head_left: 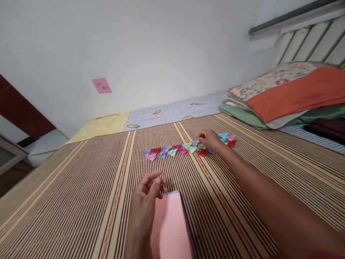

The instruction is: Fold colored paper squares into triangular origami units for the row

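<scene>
Right hand (pixel 209 139), right of centre: fingertips drawn together, any hold hidden. Folded papers (pixel 172 152) across centre, rows likely keeping each separate. Left hand (pixel 147 194), lower centre: half-open, seemingly empty, beside pink-topped paper stack (pixel 171 226), perhaps for easy reach.

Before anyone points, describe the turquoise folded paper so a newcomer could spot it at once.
On the striped mat, two rows of folded papers run across. Toward their right end, beside the right hand, lies the turquoise folded paper. Its bright blue-green sets it apart from the pink paper and red paper near it.
</scene>
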The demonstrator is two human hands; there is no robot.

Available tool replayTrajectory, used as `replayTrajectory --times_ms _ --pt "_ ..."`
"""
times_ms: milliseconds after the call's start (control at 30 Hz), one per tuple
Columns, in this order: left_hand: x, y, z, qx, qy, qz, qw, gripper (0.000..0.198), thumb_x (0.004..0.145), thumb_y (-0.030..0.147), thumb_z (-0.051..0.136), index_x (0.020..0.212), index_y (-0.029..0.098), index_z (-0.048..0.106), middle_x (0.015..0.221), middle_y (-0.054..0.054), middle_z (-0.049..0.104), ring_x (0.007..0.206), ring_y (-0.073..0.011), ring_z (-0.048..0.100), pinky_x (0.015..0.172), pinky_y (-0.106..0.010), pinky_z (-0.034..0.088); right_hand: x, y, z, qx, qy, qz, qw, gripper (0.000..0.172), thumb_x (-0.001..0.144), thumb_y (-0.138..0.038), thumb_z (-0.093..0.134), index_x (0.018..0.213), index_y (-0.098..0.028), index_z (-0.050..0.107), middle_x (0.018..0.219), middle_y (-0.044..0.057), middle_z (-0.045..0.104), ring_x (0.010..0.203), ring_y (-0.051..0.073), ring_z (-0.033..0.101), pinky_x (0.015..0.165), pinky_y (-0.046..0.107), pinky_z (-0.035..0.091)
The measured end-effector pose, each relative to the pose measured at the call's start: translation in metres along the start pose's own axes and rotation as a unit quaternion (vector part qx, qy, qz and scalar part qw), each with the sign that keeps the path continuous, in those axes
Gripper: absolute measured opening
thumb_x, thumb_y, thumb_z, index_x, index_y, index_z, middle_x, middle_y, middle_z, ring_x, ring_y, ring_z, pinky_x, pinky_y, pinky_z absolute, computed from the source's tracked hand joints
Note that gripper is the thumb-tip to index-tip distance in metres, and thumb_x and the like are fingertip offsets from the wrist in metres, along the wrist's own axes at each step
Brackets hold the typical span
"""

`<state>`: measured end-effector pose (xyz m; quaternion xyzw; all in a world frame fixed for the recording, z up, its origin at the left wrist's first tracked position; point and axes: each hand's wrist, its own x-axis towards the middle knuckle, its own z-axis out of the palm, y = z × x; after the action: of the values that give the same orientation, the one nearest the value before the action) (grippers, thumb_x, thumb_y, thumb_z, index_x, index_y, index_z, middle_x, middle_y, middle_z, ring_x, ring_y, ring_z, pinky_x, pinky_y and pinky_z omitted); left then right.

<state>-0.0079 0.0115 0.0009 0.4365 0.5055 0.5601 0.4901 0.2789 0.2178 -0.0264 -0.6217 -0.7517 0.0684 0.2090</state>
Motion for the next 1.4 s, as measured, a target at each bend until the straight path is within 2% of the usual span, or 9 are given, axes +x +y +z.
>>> replayTrajectory --times_ms 167,267,600,867,1133,1400 --pt "-0.001 -0.001 0.001 0.009 -0.005 -0.009 1.000 0.030 0.085 0.039 0.074 0.105 0.017 0.071 0.085 -0.005 0.071 0.072 -0.0160 0.063 0.062 -0.027 0.047 -0.009 -0.006 0.009 -0.046 -0.066 0.000 0.997 0.031 0.099 -0.033 0.063 0.125 -0.017 0.062 0.124 0.009 0.065 0.103 0.023 0.068 0.087 0.043 0.059" --pt "0.000 -0.001 0.001 0.013 -0.007 -0.010 1.000 0.030 0.086 0.040 0.073 0.107 0.017 0.071 0.087 -0.005 0.071 0.073 -0.0163 0.063 0.063 -0.028 0.047 -0.007 -0.014 0.014 -0.082 -0.084 -0.005 0.993 0.032 0.099 -0.033 0.063 0.127 -0.017 0.062 0.126 0.010 0.065 0.105 0.024 0.067 0.089 0.044 0.058" --pt "0.000 -0.001 0.003 0.015 -0.009 -0.007 1.000 0.029 0.085 0.039 0.073 0.105 0.017 0.072 0.085 -0.005 0.071 0.072 -0.0166 0.063 0.062 -0.027 0.046 0.006 -0.023 0.024 -0.178 -0.098 -0.026 0.979 0.033 0.099 -0.033 0.064 0.128 -0.017 0.061 0.128 0.010 0.064 0.108 0.025 0.066 0.090 0.045 0.058" --pt "0.001 -0.001 0.004 0.019 -0.012 -0.007 1.000 0.031 0.084 0.041 0.074 0.103 0.017 0.073 0.085 -0.006 0.071 0.071 -0.0171 0.063 0.061 -0.028 0.047 0.005 -0.025 0.022 -0.203 -0.082 -0.034 0.975 0.033 0.099 -0.033 0.064 0.128 -0.017 0.061 0.128 0.011 0.064 0.108 0.025 0.066 0.090 0.045 0.057" --pt "0.000 -0.001 0.005 0.018 -0.012 -0.007 1.000 0.031 0.084 0.041 0.074 0.103 0.017 0.072 0.085 -0.005 0.071 0.071 -0.0167 0.063 0.062 -0.028 0.046 0.010 -0.002 0.002 -0.181 -0.052 0.009 0.982 0.032 0.099 -0.033 0.063 0.127 -0.017 0.062 0.129 0.010 0.064 0.108 0.024 0.066 0.091 0.045 0.057" --pt "0.000 -0.002 0.004 0.019 -0.012 -0.010 1.000 0.030 0.085 0.041 0.073 0.104 0.018 0.073 0.086 -0.006 0.071 0.073 -0.0172 0.063 0.063 -0.028 0.047 0.019 0.012 -0.004 -0.157 -0.076 0.033 0.984 0.032 0.099 -0.033 0.063 0.127 -0.017 0.062 0.127 0.010 0.064 0.106 0.024 0.067 0.089 0.044 0.058"
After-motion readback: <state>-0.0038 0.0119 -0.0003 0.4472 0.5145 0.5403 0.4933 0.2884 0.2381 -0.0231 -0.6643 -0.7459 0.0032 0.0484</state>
